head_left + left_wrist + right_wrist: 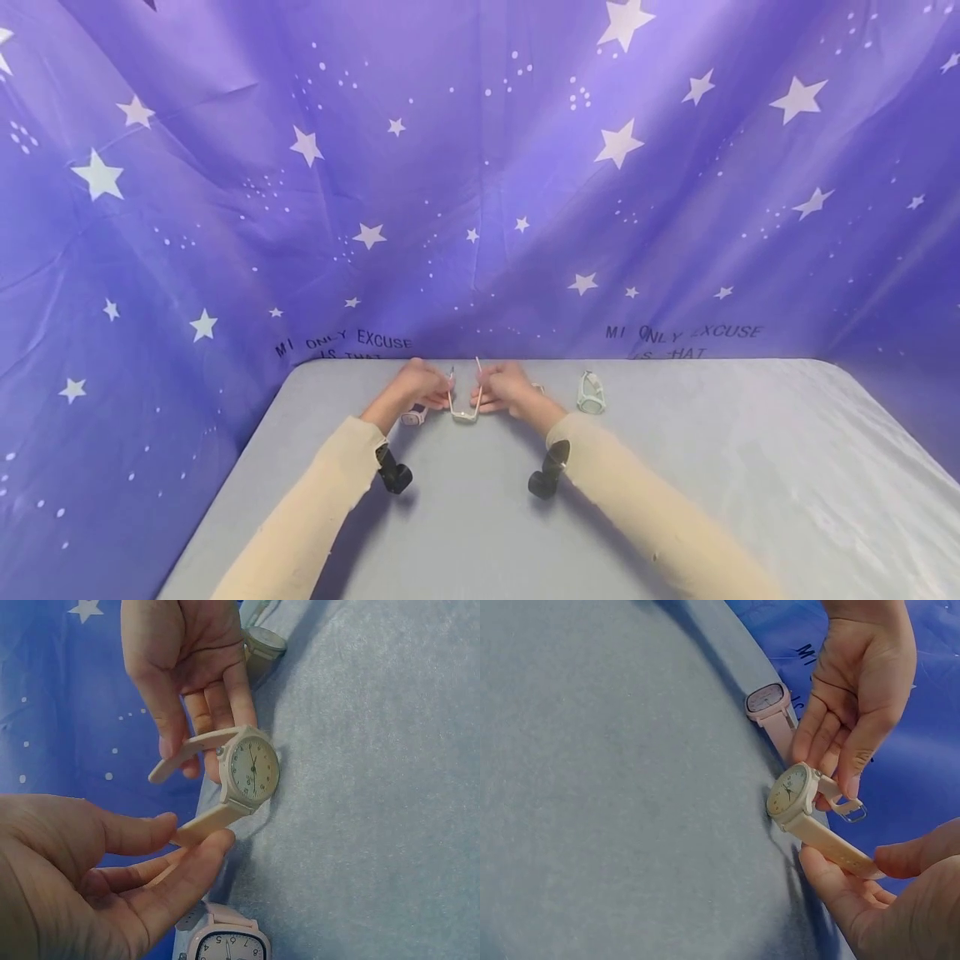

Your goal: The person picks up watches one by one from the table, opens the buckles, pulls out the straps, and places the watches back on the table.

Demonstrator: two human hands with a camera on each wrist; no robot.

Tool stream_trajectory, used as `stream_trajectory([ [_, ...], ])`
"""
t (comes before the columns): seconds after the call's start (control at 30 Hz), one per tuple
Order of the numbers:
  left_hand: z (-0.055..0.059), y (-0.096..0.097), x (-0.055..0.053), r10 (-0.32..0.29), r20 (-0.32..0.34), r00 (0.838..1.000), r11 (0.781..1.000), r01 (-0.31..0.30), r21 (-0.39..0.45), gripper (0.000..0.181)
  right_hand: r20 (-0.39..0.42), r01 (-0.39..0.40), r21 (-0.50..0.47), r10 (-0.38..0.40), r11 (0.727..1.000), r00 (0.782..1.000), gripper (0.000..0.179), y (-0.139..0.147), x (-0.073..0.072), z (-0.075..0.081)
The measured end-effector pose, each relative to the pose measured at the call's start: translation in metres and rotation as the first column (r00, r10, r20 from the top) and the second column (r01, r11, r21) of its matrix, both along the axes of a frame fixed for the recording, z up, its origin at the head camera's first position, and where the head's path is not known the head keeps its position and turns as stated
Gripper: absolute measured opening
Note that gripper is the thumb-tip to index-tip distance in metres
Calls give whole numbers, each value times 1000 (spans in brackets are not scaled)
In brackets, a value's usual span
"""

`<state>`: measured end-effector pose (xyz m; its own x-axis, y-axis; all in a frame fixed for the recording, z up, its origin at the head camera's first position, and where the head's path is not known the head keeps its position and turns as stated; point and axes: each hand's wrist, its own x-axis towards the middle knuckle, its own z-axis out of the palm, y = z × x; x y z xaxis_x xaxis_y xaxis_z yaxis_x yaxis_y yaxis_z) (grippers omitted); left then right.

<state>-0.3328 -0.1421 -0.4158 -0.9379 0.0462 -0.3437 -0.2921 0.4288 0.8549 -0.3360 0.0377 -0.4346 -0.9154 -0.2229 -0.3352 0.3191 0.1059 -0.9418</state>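
A cream wristwatch [464,416] with a round dial [253,771] is between my two hands, its strap ends opened apart and its face turned toward me. With thumb and fingers, my left hand [422,385] pinches the strap half that carries the metal buckle [855,813]. The other strap half [836,849], the one with holes, is pinched by my right hand [508,387]. The buckle is unfastened. Beside my left hand lies a pink watch [769,697] with a rounded square face. Another round-faced watch [266,643] is near my right hand, mostly hidden in the head view.
A mint green watch [592,398] stands on the grey cloth-covered table [465,533], to the right of my right hand. Behind the table's far edge hangs a purple-blue curtain [480,167] with white stars. Each wrist wears a black camera [396,475].
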Motion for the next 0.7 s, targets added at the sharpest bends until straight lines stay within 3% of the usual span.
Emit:
stream_trajectory([
  [0.4, -5, 11, 1, 7, -85, 996, 989, -20, -147, 14, -37, 13, 40, -11, 999, 999, 24, -6, 1, -8],
  [0.7, -4, 15, -3, 19, -85, 996, 975, -37, -217, 10, -113, 43, 134, -28, 990, 993, 22, -10, 1, -10],
])
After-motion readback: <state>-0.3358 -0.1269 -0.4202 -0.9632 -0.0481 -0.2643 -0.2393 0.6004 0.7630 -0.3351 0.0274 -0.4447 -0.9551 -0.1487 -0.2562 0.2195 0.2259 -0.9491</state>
